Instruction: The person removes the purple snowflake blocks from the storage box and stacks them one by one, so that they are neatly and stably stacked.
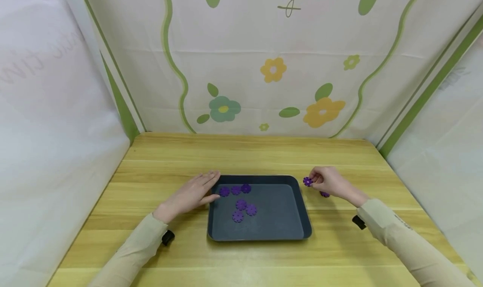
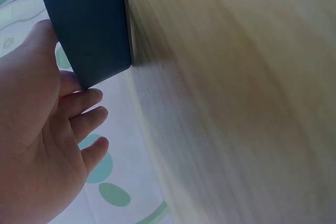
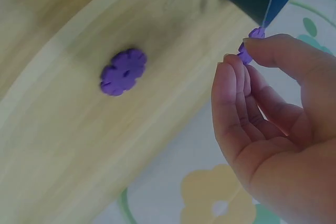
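Your right hand [image 1: 333,183] pinches a purple disc [image 1: 307,181] between its fingers, right of the dark tray [image 1: 279,220]; a second disc [image 3: 124,72] lies on the bench [image 1: 264,259]. Your left hand [image 1: 190,196], fingers loosely extended, touches the tray's far-left corner. Pickup seems in hand; a leftward carry appears needed next.

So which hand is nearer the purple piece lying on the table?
Right. The right hand is close by that piece, pinching another; the left hand is across the tray, at its far left corner.
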A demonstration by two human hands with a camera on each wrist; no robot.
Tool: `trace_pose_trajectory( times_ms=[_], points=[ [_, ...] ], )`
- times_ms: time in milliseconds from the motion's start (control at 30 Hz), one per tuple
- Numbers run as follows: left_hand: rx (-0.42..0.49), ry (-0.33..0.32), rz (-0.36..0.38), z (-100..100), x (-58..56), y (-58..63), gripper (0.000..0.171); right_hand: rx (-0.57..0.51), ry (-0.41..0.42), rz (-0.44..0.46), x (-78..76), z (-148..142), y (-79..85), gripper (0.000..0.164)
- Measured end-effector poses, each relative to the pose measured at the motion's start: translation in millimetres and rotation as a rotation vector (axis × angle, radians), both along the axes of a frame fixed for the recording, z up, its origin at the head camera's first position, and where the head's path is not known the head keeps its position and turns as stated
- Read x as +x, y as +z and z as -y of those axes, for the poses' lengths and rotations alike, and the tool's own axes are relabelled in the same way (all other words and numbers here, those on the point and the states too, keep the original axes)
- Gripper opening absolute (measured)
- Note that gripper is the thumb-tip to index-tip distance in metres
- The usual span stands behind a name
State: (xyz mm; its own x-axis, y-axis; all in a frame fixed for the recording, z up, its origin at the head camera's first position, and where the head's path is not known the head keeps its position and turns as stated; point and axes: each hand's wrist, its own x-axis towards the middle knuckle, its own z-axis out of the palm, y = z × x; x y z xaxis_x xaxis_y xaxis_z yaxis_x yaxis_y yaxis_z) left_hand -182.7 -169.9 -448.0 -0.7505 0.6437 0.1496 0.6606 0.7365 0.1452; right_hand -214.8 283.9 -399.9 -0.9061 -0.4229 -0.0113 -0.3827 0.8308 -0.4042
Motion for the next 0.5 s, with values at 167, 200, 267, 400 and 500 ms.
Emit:
trace_pose_trajectory(
  times_ms=[167,200,267,400,500],
  points=[
    [0.001,0.006,0.003,0.0,0.2,-0.2,0.071,0.004,-0.016,0.017,0.9,-8.5,-2.9,0.013],
    [0.002,0.007,0.003,0.1,0.3,0.0,0.071,0.009,-0.02,0.017,0.9,-10.4,-4.0,0.013],
    [0.002,0.008,0.003,0.1,0.4,0.1,0.071,0.015,-0.025,0.016,1.2,-13.9,-6.0,0.013],
    [0.004,0.008,0.004,0.0,0.2,0.1,0.071,0.013,-0.04,0.011,1.6,-21.1,-10.0,0.013],
    [0.003,0.009,0.008,0.0,0.2,-0.2,0.071,0.008,-0.047,0.006,2.5,-26.0,-12.6,0.013]
  ],
)
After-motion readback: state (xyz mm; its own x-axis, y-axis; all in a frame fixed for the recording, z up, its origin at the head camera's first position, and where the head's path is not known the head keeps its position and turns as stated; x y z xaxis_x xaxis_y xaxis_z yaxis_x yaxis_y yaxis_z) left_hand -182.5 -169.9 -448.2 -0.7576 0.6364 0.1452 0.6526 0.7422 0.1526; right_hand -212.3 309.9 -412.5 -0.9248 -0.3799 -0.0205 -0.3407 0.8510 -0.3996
